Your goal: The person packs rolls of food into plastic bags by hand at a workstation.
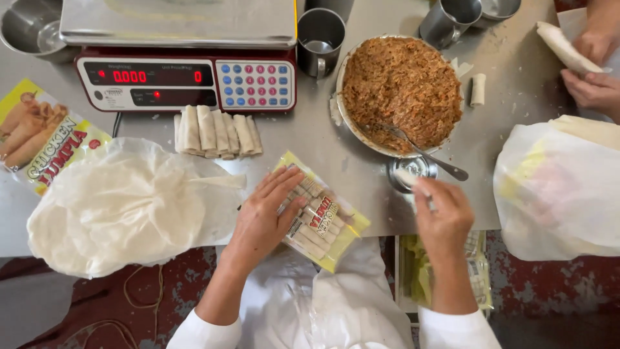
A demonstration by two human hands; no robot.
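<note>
From the head camera, the person's left hand (263,216) is lying flat, fingers spread and released, on a clear yellow-edged packet of rolls (321,216) that is sitting on the grey surface (361,181) at the near edge, slightly tilted. The right hand (441,216) is curling loosely around a small pale piece, pinching it between the fingertips (423,191) just at 6 o'clock of a small round metal cup (413,169); what the piece is cannot be told.

At 12 o'clock of the packet, a wide metal bowl of brown shredded filling (402,90) is standing, with a spoon (426,154) leaning out over its near rim toward 5 o'clock. At 10 o'clock of the packet, a row of rolled wrappers (217,132) is lying side by side, just in front of a red digital scale (186,81) with a steel tray on top. A metal mug (320,40) is standing between the scale and the bowl. At 9 o'clock of the left hand, a stack of thin white wrappers (116,213) is resting in a clear bag, and beyond it, at 10 o'clock, a printed yellow package (42,139) is lying flat.

At 3 o'clock, a white plastic bag (558,187) is sitting near the surface's edge. At 1 o'clock, another person's hands (594,71) are holding a long pale roll (565,48), and a single finished roll (478,89) is lying beside the bowl.
</note>
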